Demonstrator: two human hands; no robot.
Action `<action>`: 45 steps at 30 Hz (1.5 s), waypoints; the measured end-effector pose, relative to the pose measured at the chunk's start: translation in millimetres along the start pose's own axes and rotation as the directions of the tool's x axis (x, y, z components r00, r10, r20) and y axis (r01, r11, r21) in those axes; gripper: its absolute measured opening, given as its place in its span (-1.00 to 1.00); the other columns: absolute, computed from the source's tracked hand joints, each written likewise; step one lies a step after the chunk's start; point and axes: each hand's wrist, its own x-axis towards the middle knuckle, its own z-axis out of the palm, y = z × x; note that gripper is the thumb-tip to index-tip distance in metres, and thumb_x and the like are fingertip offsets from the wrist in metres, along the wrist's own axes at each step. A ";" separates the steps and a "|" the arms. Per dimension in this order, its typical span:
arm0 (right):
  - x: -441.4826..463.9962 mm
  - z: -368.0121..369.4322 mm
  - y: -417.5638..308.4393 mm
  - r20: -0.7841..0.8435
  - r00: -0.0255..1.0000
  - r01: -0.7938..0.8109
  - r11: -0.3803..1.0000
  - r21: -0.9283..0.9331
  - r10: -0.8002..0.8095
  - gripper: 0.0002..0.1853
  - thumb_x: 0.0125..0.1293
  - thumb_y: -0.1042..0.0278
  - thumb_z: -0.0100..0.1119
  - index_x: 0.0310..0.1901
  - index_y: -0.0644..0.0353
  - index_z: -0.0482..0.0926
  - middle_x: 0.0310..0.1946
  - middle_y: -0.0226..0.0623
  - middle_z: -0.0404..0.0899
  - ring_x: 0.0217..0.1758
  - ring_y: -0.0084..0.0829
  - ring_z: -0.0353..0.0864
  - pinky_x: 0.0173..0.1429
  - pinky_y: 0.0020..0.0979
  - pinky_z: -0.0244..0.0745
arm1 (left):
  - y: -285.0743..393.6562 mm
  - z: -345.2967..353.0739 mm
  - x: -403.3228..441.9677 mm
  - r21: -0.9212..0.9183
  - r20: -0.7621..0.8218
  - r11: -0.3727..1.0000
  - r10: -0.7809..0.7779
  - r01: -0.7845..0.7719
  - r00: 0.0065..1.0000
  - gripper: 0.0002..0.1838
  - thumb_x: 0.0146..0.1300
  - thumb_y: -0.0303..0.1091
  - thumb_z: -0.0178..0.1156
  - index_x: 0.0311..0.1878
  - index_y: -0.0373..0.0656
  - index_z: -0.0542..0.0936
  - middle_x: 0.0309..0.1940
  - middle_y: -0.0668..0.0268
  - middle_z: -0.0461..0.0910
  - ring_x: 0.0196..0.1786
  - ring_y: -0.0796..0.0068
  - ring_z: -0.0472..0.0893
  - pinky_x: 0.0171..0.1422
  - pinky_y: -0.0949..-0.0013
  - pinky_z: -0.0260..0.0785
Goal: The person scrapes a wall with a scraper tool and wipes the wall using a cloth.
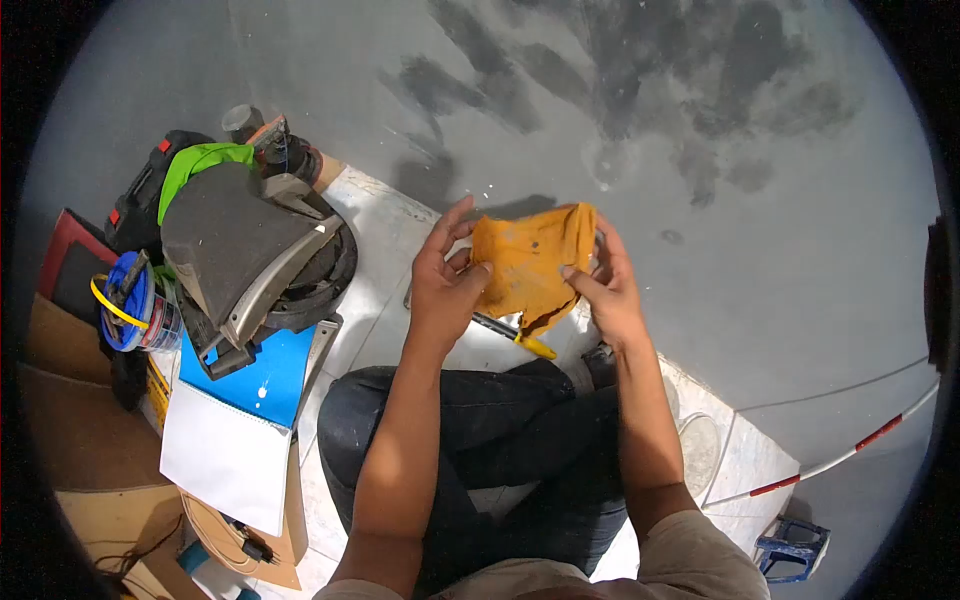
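Grey wall (330, 60) w/ dark patches, biggest thing in view; below it, white tiled floor (380, 320). Person's legs in dark jeans (500, 410), crossed on the floor. To the L, bulky dark-grey item (215, 225) w/ green cloth (195, 165) behind it. Red-and-white rod (830, 460) at far R, running up & out to the R. Nr the bulky item: white spiral pad (225, 450) overlapping blue folder (235, 375), and a tub (160, 315) w/ blue rim & yellow handle; tub label too small to read.

Next size down, the orange sheet (530, 250): held up btwn both hands, above the shins, in front of the wall. Approx. as wide as tall, so long axis hard to call; top edge twd wall, torn lower edge & flap twd lap, R edge folded over. Few dark specks/marks on it, too small to make out.

L grip (450, 275) closed on sheet's L edge, thumb on near face; R grip (608, 285) pinching R side, thumb also in front. Smallest: yellow-handled tool (537, 346) just below the sheet, yellow end pointing down-R.
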 end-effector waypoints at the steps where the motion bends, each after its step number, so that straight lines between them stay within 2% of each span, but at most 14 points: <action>1: 0.8 -11.9 4.5 -0.007 1.000 -0.006 1.000 0.012 0.006 -0.49 0.34 0.72 0.21 0.33 0.27 0.48 0.22 -0.08 0.61 0.20 -0.34 0.66 0.29 -0.34 0.53 | 0.4 2.0 0.3 -0.009 0.030 0.997 0.081 -0.081 0.996 -0.21 0.17 -0.85 0.10 0.51 -0.13 0.43 0.01 0.27 0.51 0.12 0.46 0.64 0.19 0.45 0.55; 4: 1.3 -44.6 5.6 0.202 0.937 0.272 0.958 0.090 -0.285 -0.80 0.21 0.77 0.14 -0.47 0.33 0.68 0.25 -0.02 0.56 0.27 -0.23 0.60 0.27 -0.26 0.50 | 3.8 -3.4 2.0 0.061 0.137 0.961 0.259 -0.269 0.956 -0.25 0.14 -0.86 0.05 0.47 -0.21 0.45 -0.16 0.36 0.45 0.12 0.45 0.65 0.20 0.45 0.52; 8: 7.5 -63.9 39.0 0.199 0.922 0.345 0.938 -0.032 -0.332 -0.78 0.05 0.80 0.03 -0.52 0.28 0.63 0.17 0.00 0.61 0.20 -0.24 0.58 0.31 -0.24 0.44 | -32.8 -3.9 10.3 0.218 0.040 0.938 0.268 -0.270 0.963 -0.37 0.16 -0.83 0.07 0.34 -0.26 0.52 -0.21 0.40 0.44 0.01 0.44 0.69 0.15 0.45 0.54; 11: 4.8 -67.7 53.3 0.153 0.936 0.336 0.935 -0.110 -0.318 -0.75 0.12 0.78 -0.02 -0.53 0.29 0.62 0.20 -0.05 0.61 0.20 -0.28 0.57 0.33 -0.25 0.43 | -52.2 -3.7 16.7 0.605 0.098 0.695 0.419 -0.389 0.902 -0.52 0.28 -0.77 0.11 0.28 -0.30 0.54 -0.12 0.34 0.55 0.00 0.44 0.71 0.15 0.46 0.54; 16: 1.2 -63.8 48.1 -0.066 0.954 0.274 0.939 -0.207 -0.293 -0.67 0.33 0.70 -0.08 -0.01 0.25 0.63 0.09 -0.25 0.68 -0.33 -0.61 0.40 -0.24 -0.48 0.35 | -57.0 8.6 14.5 0.351 0.000 0.927 0.144 -0.135 0.990 -0.74 0.52 -0.53 0.11 0.20 -0.32 0.57 0.02 0.23 0.63 0.02 0.47 0.70 0.10 0.44 0.59; 23: -4.4 -73.4 105.9 -0.018 0.993 -0.109 0.876 -0.469 0.114 -0.74 0.59 0.51 -0.03 0.18 0.29 0.57 -0.16 -0.32 0.73 -0.22 -0.57 0.61 -0.12 -0.55 0.51 | -62.6 10.2 5.4 0.270 -0.089 0.935 -0.212 0.228 0.973 -0.68 0.64 -0.27 0.03 0.16 -0.29 0.64 -0.15 0.27 0.72 -0.22 0.49 0.74 -0.05 0.42 0.65; 26: -7.7 -59.1 100.5 0.042 0.929 -0.366 0.928 -0.066 0.369 -0.66 0.58 0.49 -0.06 0.29 0.28 0.52 -0.08 -0.28 0.71 -0.11 -0.48 0.67 -0.09 -0.46 0.57 | -63.6 25.6 -4.4 0.208 -0.140 0.950 -0.206 0.232 0.969 -0.69 0.60 -0.33 0.05 0.19 -0.28 0.64 -0.05 0.27 0.72 -0.09 0.48 0.74 -0.01 0.41 0.62; 28: -12.4 -39.6 59.6 0.121 0.828 -0.539 0.718 0.441 0.547 -0.60 0.57 0.48 -0.07 0.37 0.27 0.47 0.07 -0.22 0.66 0.06 -0.39 0.69 0.04 -0.34 0.63 | -72.2 34.3 -14.3 0.353 -0.042 0.934 -0.040 0.052 0.998 -0.69 0.57 -0.37 0.07 0.22 -0.29 0.63 -0.01 0.24 0.72 -0.02 0.40 0.74 0.08 0.34 0.60; 32: -21.7 -22.6 43.9 0.161 0.902 -0.367 0.519 0.772 0.400 -0.61 0.57 0.37 0.02 0.35 0.30 0.46 0.10 -0.16 0.67 0.06 -0.32 0.70 0.19 -0.25 0.62 | -75.6 55.9 -34.5 0.560 0.216 0.796 0.126 -0.228 0.968 -0.64 0.42 -0.49 0.18 0.25 -0.26 0.63 0.08 0.14 0.73 0.16 0.13 0.71 0.37 0.11 0.46; 34: -20.4 -21.7 56.1 0.068 0.935 -0.300 0.669 0.680 0.349 -0.63 0.56 0.44 0.02 0.33 0.29 0.45 0.11 -0.18 0.66 0.10 -0.35 0.69 0.23 -0.28 0.61 | -61.8 62.3 -37.6 0.686 0.527 0.383 0.326 -0.619 0.785 -0.65 0.31 -0.53 0.26 0.17 -0.19 0.70 0.16 0.07 0.70 0.18 0.03 0.69 0.45 0.04 0.37; 38: -12.7 -33.8 66.6 -0.030 0.962 -0.196 0.765 0.613 0.270 -0.65 0.54 0.53 0.10 0.30 0.30 0.44 0.11 -0.20 0.65 0.14 -0.41 0.69 0.26 -0.35 0.59 | -50.9 42.8 -28.5 0.570 0.501 0.599 0.288 -0.562 0.816 -0.68 0.24 -0.53 0.31 0.08 -0.19 0.73 0.20 0.08 0.67 0.18 0.02 0.68 0.45 0.01 0.35; 41: -8.4 -37.7 61.5 -0.063 0.975 -0.168 0.898 0.407 0.211 -0.68 0.56 0.49 0.11 0.27 0.32 0.45 0.10 -0.20 0.66 0.13 -0.42 0.68 0.25 -0.36 0.59 | -38.4 41.7 -23.5 0.572 0.088 0.792 0.200 -0.214 0.976 -0.57 0.29 -0.46 0.37 0.23 -0.19 0.64 0.25 0.09 0.63 0.20 0.14 0.68 0.43 0.12 0.39; 43: -11.5 -29.5 59.8 -0.034 0.983 -0.153 0.903 0.401 0.181 -0.67 0.56 0.48 0.12 0.28 0.32 0.46 0.06 -0.24 0.67 0.08 -0.48 0.68 0.18 -0.41 0.59 | -57.7 36.5 -18.5 0.525 0.063 0.830 0.180 -0.186 0.982 -0.52 0.39 -0.39 0.35 0.34 -0.21 0.55 0.28 0.10 0.59 0.25 0.25 0.64 0.39 0.22 0.42; 45: -15.9 -19.0 61.1 -0.002 0.987 -0.144 0.906 0.397 0.158 -0.66 0.55 0.47 0.13 0.29 0.32 0.48 0.02 -0.27 0.69 0.02 -0.53 0.68 0.11 -0.46 0.58 | -73.1 42.5 -18.6 0.172 0.014 0.984 -0.052 0.049 0.999 -0.53 0.49 -0.32 0.28 0.37 -0.29 0.50 0.28 0.12 0.55 0.27 0.34 0.60 0.34 0.29 0.45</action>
